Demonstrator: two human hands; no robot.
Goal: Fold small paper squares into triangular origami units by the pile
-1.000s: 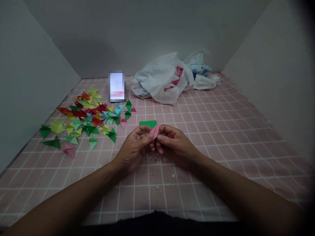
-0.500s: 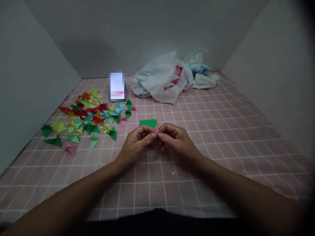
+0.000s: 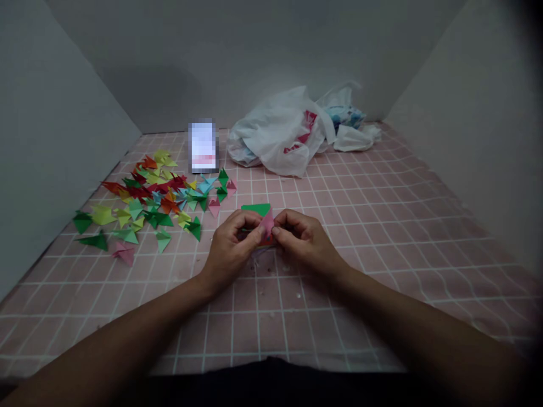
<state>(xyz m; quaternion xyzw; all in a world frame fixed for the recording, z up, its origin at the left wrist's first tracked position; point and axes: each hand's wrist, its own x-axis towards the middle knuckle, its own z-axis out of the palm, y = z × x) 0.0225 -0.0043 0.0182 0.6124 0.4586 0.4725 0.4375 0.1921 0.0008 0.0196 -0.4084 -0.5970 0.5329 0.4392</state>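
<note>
Pink checked cloth (image 3: 382, 226) is backed by a grey wall (image 3: 263, 45). Near one green paper (image 3: 255, 208), one pink paper (image 3: 267, 221) is pinched by left hand (image 3: 235, 240) and right hand (image 3: 303, 238) — it might tear if tugged unevenly. One lit screen (image 3: 203, 146) and three pink folded pieces (image 3: 124, 252) are counted — overlapping others (image 3: 169, 202) cannot be.

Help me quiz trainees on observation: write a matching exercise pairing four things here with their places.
1. small folded pink paper
2. flat green paper
3. crumpled white plastic bag with red print
4. rectangular glowing screen

A. back, right of screen
B. between left hand and right hand
C. back, left of bag
D. partly hidden behind left hand

1-B, 2-D, 3-A, 4-C
</note>
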